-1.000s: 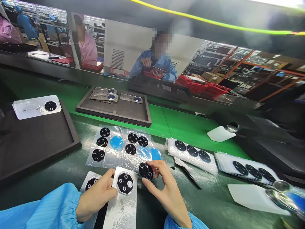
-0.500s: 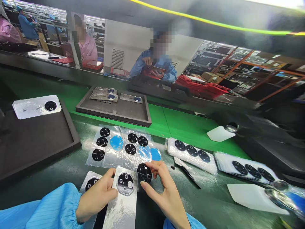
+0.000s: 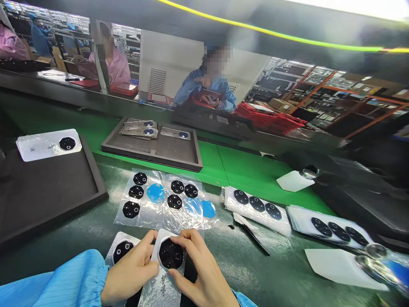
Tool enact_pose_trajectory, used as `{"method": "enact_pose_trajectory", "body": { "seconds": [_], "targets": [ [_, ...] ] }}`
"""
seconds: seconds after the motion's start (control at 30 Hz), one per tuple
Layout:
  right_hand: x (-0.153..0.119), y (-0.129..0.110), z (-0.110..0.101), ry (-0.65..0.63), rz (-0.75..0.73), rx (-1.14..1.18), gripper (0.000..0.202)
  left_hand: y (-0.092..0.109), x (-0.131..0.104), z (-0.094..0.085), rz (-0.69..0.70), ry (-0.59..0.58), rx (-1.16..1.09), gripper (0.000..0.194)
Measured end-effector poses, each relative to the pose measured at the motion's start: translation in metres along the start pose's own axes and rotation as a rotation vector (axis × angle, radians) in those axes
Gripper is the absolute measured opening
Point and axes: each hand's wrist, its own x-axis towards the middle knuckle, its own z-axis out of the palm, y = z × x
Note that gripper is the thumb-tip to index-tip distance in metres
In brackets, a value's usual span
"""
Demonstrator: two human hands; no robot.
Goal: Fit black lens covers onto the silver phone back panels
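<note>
A silver phone back panel (image 3: 162,283) tilts up near the bottom middle, its left edge pinched by my left hand (image 3: 132,268). Over the panel's camera area lies a black octagonal piece (image 3: 171,253), gripped at its edges between the thumb and fingers of my right hand (image 3: 200,268). Another silver panel (image 3: 116,242) with a black octagon lies partly behind my left hand. Just beyond the hands, a clear film sheet (image 3: 150,217) bears several black octagons and blue round pieces.
A dark tray (image 3: 47,192) with silver panels stands at left; another tray (image 3: 153,154) sits behind the film. Stacked octagon sheets (image 3: 265,218), a black tweezer-like tool (image 3: 255,238) and white-bladed objects (image 3: 338,264) lie at right. A person in blue (image 3: 188,87) sits opposite.
My right hand has moved left with the black octagonal piece, from beside the held panel onto its camera area. The panel has shifted slightly down.
</note>
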Motion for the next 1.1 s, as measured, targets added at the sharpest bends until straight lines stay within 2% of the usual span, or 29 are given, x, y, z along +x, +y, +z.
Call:
{"method": "enact_pose_trajectory", "body": {
  "seconds": [0.2,0.7,1.1],
  "targets": [
    [0.0008,-0.002,0.0016,-0.015,0.018,0.006,0.047,0.006,-0.0008,0.0026,-0.033,0.012,0.024,0.036],
    [-0.0006,0.0012,0.0024,-0.04,0.039,0.029,0.049,0.0009,-0.002,0.0004,-0.014,0.01,0.036,0.034],
    [-0.0012,0.0036,0.0044,-0.051,0.014,-0.008,0.051,-0.0011,-0.0019,-0.0006,-0.011,0.015,0.077,0.041]
  ]
}}
